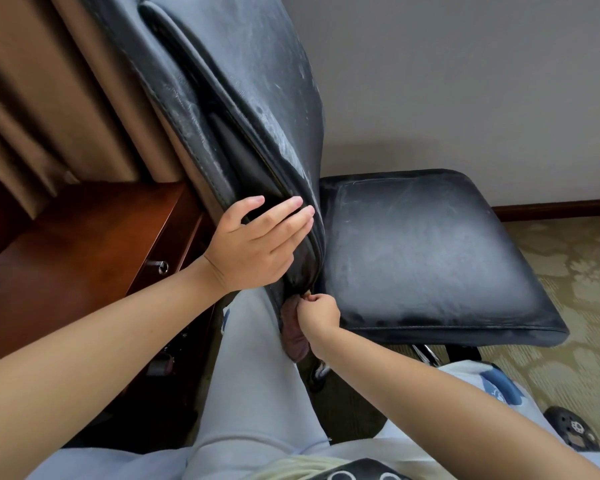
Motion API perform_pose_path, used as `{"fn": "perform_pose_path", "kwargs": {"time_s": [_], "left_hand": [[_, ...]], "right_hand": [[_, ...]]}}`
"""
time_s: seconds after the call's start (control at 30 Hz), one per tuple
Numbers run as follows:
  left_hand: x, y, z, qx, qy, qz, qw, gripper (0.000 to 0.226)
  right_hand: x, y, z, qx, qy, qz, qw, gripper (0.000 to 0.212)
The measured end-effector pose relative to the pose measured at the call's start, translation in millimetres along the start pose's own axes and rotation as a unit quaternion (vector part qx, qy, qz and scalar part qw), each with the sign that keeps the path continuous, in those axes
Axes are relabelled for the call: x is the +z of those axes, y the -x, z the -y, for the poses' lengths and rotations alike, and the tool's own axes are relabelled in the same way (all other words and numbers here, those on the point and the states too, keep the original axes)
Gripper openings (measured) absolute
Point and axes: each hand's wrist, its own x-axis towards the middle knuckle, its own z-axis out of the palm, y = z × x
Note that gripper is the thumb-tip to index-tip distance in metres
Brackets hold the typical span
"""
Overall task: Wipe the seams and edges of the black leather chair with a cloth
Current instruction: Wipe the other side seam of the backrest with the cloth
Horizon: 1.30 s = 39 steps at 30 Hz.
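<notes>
A black leather chair point(413, 251) fills the centre, backrest rising toward 12 o'clock, seat extending to 3 o'clock. The left hand point(257, 240) lies flat, fingers straight, against the backrest's lower edge. At 6 o'clock of it, the right hand point(317, 311) pinches a brownish cloth point(293, 336) at the seam.

One black leather chair point(413, 258) is seen at the centre and right of the frame, and one brownish cloth point(293, 336) just below centre. Two hands are counted: the left hand point(257, 244) mid-frame and the right hand point(317, 311) beneath it. One wooden desk point(77, 251) at the left and one dark shoe point(572, 429) at the lower right are also counted
</notes>
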Motion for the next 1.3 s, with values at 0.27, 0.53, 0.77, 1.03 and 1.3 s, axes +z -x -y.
{"fn": "perform_pose_path", "kwargs": {"time_s": [0.27, 0.53, 0.77, 1.03, 1.3], "left_hand": [[-10.0, 1.2, 7.9, 0.046, -0.005, 0.024, 0.999, 0.04], [-22.0, -4.8, 25.6, 0.054, -0.029, 0.012, 0.998, 0.038], [-33.7, -14.6, 42.3, 0.021, -0.045, -0.007, 0.999, 0.04], [-44.7, -24.5, 55.4, 0.001, -0.058, -0.031, 0.998, 0.035], [-44.5, -21.8, 51.1, -0.01, -0.06, -0.012, 0.998, 0.034]], "right_hand": [[-7.3, 14.6, 21.2, 0.101, -0.138, 0.072, 0.983, 0.036], [-28.6, 49.7, 51.0, 0.084, -0.188, 0.174, 0.963, 0.009], [-32.3, 78.6, 85.7, -0.045, -0.139, 0.125, 0.981, 0.007], [-18.7, 85.5, 93.4, -0.26, -0.07, 0.044, 0.962, 0.048], [-16.8, 74.3, 73.3, -0.267, -0.003, -0.009, 0.964, 0.043]]}}
